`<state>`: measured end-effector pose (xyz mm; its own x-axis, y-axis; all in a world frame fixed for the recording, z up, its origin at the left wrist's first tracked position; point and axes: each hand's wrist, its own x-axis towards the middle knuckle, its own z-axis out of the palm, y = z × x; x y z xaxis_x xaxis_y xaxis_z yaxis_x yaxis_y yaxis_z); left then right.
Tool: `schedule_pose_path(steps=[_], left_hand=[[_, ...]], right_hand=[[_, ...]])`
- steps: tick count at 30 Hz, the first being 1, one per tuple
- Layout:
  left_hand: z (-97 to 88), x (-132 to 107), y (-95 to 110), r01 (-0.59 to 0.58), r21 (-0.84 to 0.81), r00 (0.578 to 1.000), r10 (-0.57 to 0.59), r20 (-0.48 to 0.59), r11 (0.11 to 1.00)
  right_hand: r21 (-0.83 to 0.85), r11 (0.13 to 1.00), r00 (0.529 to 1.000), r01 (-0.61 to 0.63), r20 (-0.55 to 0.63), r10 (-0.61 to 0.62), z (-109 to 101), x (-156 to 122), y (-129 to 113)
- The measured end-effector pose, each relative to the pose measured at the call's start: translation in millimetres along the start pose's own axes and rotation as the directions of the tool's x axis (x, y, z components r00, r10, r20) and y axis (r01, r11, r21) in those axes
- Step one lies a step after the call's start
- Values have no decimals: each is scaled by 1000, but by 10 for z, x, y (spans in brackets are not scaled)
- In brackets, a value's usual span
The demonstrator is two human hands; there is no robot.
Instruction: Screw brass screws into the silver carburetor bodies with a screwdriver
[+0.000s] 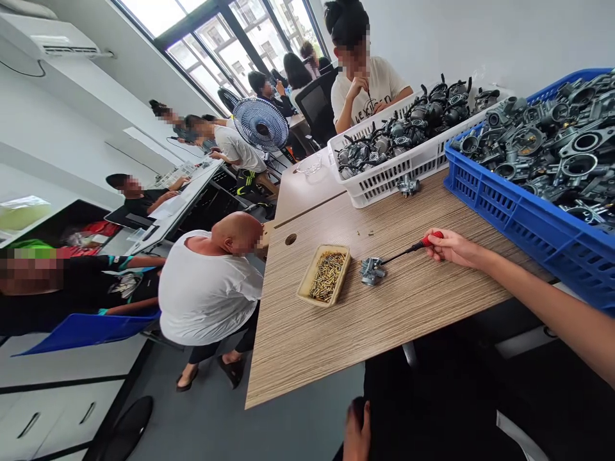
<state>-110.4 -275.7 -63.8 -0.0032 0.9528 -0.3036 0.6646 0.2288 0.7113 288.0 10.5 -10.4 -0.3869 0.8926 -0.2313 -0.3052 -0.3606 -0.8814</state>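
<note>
My right hand (449,248) is closed on the red handle of a screwdriver (406,250) with a dark shaft. The tip meets a small grey metal carburetor (373,271) lying on the wooden table. Low in the view, beside my dark trousers, is my left hand (358,432). It is partly cut off and blurred, with something dark near its thumb, so its grip is unclear. Left of the carburetor stands a cream tray (302,293) of small brass pieces. Two tiny brass pieces (358,233) lie loose behind it.
A white basket (384,191) of carburetors with black hoses stands at the back, one loose carburetor (408,186) before it. A blue crate (500,208) heaped with carburetors is on the right. Across the table (288,358) sits a person; another in white bends at left.
</note>
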Motion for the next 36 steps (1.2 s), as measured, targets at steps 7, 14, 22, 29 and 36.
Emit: schedule_pose_path(steps=[7, 14, 22, 29, 36], left_hand=[[-2, 314, 211, -442, 155, 829, 468, -307, 884], [-327, 1819, 1355, -552, 264, 697, 612, -374, 791], [-256, 2374, 1514, -497, -79, 859, 477, -185, 864], [-194, 2393, 1585, -446, -73, 881, 424, -209, 892], [-184, 2389, 1551, -463, -78, 875, 442, -199, 883]], right_hand=[[-31, 997, 997, 67, -30, -68, 73, 8, -59], [-412, 855, 940, 316, 16, -340, 348, -190, -483], [-797, 505, 903, 331, 112, -416, 694, -545, -765], [-827, 472, 918, 304, 122, -378, 839, -533, -642], [-838, 462, 924, 290, 119, -364, 879, -539, -622]])
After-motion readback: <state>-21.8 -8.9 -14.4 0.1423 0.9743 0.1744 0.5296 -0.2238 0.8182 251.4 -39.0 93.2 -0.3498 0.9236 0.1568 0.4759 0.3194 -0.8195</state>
